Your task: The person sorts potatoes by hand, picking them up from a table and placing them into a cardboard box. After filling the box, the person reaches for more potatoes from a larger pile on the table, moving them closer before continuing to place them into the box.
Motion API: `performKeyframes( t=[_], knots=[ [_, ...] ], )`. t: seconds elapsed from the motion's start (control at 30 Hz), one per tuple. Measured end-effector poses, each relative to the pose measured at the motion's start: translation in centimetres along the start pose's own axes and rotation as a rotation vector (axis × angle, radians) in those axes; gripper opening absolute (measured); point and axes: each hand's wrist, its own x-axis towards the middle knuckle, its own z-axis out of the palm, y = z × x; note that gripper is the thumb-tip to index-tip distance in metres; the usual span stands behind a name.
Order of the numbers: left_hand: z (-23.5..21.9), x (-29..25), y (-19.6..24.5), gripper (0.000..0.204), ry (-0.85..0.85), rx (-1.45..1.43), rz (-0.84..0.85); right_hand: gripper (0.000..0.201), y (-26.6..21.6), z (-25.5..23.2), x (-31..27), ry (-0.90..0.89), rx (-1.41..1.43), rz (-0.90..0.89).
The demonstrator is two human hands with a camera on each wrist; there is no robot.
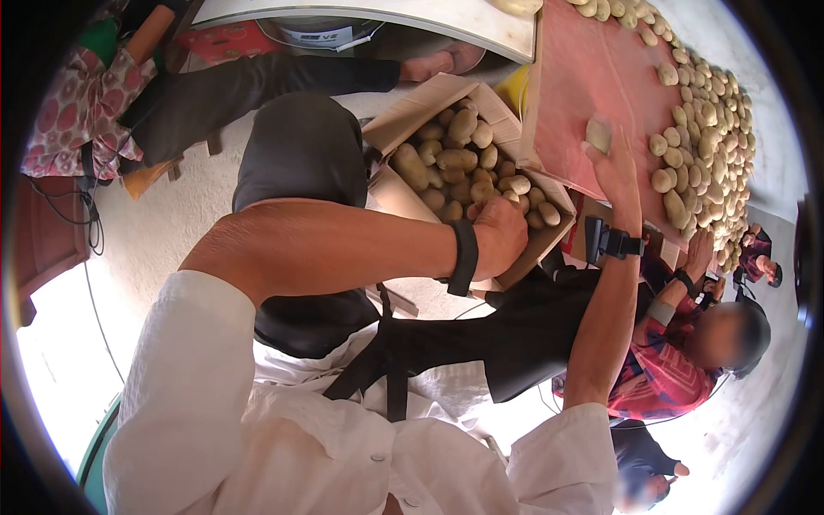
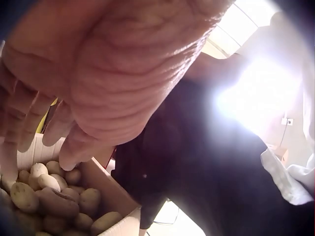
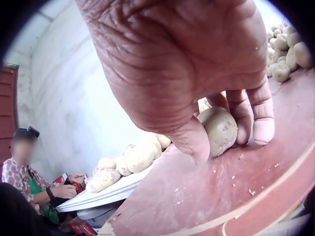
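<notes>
Head view: right hand stretched far onto a reddish sorting table, fingers curled over a single potato and thumb pinching its near side. Right wrist view: same potato lying against the fingertips, resting on the table, long axis roughly across the fingers. Left hand lower and nearer, over a cardboard box full of potatoes, fingers bent downward, nothing visibly held. Heap of loose potatoes along the table's right side, well apart from the gripped one. Nothing between table edge and box. Seated people at both sides.
</notes>
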Motion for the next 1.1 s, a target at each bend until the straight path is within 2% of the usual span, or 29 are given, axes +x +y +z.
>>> performKeyframes(
  t=[0.07, 0.17, 0.3, 0.37, 0.47, 0.67, 0.73, 0.83, 1.1],
  knots=[
    [0.7, 0.7, 0.1, 0.045, -0.096, -0.109, 0.060, 0.062, 0.3, 0.1, 0.2, 0.000, -0.006, 0.006],
    [1.7, 1.1, 0.0, 0.047, -0.063, -0.124, 0.108, 0.062, 0.4, 0.2, 0.2, -0.003, -0.011, -0.004],
    [1.0, 0.7, -0.1, 0.046, -0.092, -0.157, 0.070, 0.062, 0.3, 0.2, 0.2, 0.012, -0.017, 0.001],
    [1.3, 0.8, 0.3, 0.029, -0.098, -0.154, 0.126, 0.061, 0.1, 0.1, 0.1, 0.003, -0.012, 0.004],
    [1.1, 0.8, 0.7, 0.030, -0.163, -0.102, 0.148, 0.061, 0.2, 0.2, 0.1, 0.017, -0.017, -0.011],
    [0.2, -0.3, -0.2, 0.029, -0.167, -0.141, 0.174, 0.060, 0.0, 0.0, 0.0, 0.018, 0.005, -0.021],
    [-0.4, -0.9, -0.5, 0.029, -0.158, -0.142, 0.163, 0.058, -1.5, -0.5, -0.5, 0.000, -0.034, 0.081],
    [-1.9, -1.7, -0.9, 0.030, -0.176, -0.159, 0.159, 0.057, -2.6, -0.7, -0.7, 0.008, -0.052, 0.127],
    [-1.8, -2.6, -0.9, 0.029, -0.143, -0.137, 0.226, 0.059, -2.6, -0.2, -0.5, 0.036, -0.075, 0.096]
  ],
)
